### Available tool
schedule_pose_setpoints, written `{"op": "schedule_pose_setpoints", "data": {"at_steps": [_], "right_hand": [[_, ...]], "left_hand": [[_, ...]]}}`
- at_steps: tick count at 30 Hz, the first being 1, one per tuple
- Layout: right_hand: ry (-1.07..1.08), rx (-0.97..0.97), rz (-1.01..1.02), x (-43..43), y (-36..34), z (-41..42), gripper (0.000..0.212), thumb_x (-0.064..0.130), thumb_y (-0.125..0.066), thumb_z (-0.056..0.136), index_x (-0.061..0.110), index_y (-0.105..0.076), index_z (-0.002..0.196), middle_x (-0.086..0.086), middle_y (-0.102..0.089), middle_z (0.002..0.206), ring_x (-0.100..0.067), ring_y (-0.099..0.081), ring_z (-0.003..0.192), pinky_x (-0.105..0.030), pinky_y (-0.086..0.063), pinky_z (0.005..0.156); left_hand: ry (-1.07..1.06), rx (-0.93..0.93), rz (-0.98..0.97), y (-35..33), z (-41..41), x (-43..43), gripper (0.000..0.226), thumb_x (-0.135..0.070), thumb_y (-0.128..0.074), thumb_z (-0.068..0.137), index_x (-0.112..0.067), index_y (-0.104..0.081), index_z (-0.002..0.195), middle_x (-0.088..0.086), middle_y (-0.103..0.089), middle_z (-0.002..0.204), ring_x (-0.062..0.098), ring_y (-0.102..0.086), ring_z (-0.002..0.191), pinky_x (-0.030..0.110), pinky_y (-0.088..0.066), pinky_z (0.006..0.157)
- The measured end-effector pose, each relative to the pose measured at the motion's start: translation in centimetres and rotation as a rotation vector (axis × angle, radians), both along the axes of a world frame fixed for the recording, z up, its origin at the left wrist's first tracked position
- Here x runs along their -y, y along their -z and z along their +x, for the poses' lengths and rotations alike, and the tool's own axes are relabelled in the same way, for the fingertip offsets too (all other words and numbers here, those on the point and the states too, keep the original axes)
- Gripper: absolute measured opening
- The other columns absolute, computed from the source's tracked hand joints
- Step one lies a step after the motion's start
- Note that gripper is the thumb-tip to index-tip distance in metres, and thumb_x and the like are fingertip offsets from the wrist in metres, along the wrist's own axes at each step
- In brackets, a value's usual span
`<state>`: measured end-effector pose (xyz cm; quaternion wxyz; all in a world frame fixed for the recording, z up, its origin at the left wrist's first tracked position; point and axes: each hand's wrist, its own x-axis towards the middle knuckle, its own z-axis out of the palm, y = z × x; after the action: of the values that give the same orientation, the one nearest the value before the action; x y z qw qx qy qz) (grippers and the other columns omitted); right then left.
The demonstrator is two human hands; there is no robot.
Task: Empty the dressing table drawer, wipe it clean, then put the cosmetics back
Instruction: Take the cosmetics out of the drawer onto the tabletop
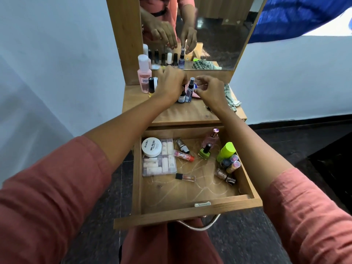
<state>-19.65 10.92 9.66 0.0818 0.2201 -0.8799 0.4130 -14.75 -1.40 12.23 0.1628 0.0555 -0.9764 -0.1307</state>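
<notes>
On the head camera I see the drawer point(137, 178) pulled fully out below the tabletop point(190, 112), with cosmetics still lying in it. In the drawer's rear left corner a white nail polish remover tub point(151, 147) sits on a clear pouch of small tubes point(163, 165). A green nail polish bottle point(205, 151) stands near the middle of the drawer's back wall, just in front of a pink perfume bottle point(211, 137). A lime-green tube point(225, 151) leans against the drawer's right wall, and a black-capped lip gloss point(185, 177) lies flat near the drawer's centre. Both of my hands are beyond the drawer, over the tabletop. My left hand point(170, 83) is curled downward over a small dark bottle point(182, 96); I cannot tell whether it grips anything. My right hand point(211, 90) has its fingers loosely curled and apart, just beside an upright spray bottle point(190, 88), holding nothing I can see. Farther behind the drawer's left side stands a pink bottle point(144, 75); behind its right side lies a checked cloth point(231, 96), at the foot of the mirror point(219, 25).
</notes>
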Motion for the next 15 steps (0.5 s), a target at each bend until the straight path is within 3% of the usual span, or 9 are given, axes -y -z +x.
{"op": "schedule_pose_setpoints", "data": {"at_steps": [7,11,13,15], "right_hand": [[-0.078,0.046,0.020,-2.1,1.8,4.3,0.018,-0.004,-0.060,0.082,-0.004,-0.067,0.098,-0.016,-0.069,0.094,-0.015,-0.060,0.080,-0.004,-0.043,0.065],[-0.114,0.139,0.085,-3.7,4.2,7.2,0.015,-0.003,-0.059,0.083,0.001,-0.067,0.094,-0.002,-0.064,0.084,0.003,-0.056,0.067,0.003,-0.042,0.058],[-0.119,0.171,0.130,-4.4,5.5,8.5,0.014,-0.003,-0.059,0.082,0.000,-0.068,0.091,-0.005,-0.067,0.083,0.002,-0.056,0.061,-0.003,-0.044,0.055],[-0.128,0.200,0.198,-5.2,6.7,9.5,0.016,-0.005,-0.058,0.081,-0.002,-0.069,0.091,-0.014,-0.071,0.090,-0.016,-0.064,0.076,-0.015,-0.048,0.068]], "left_hand": [[0.131,0.014,0.172,3.6,5.1,-1.7,0.019,-0.001,-0.055,0.087,-0.008,-0.067,0.100,0.009,-0.068,0.100,0.021,-0.061,0.096,0.035,-0.051,0.086],[0.157,0.193,0.249,7.1,7.9,-2.2,0.021,0.002,-0.052,0.085,-0.010,-0.065,0.096,0.008,-0.066,0.097,0.022,-0.062,0.088,0.036,-0.052,0.079],[0.160,0.300,0.288,8.8,8.8,-2.4,0.022,0.002,-0.050,0.086,-0.010,-0.066,0.097,0.008,-0.068,0.097,0.023,-0.064,0.089,0.036,-0.053,0.078],[0.157,0.373,0.322,10.5,9.7,-2.8,0.023,0.001,-0.050,0.086,-0.010,-0.066,0.099,0.010,-0.069,0.099,0.025,-0.065,0.092,0.036,-0.052,0.080]]}}
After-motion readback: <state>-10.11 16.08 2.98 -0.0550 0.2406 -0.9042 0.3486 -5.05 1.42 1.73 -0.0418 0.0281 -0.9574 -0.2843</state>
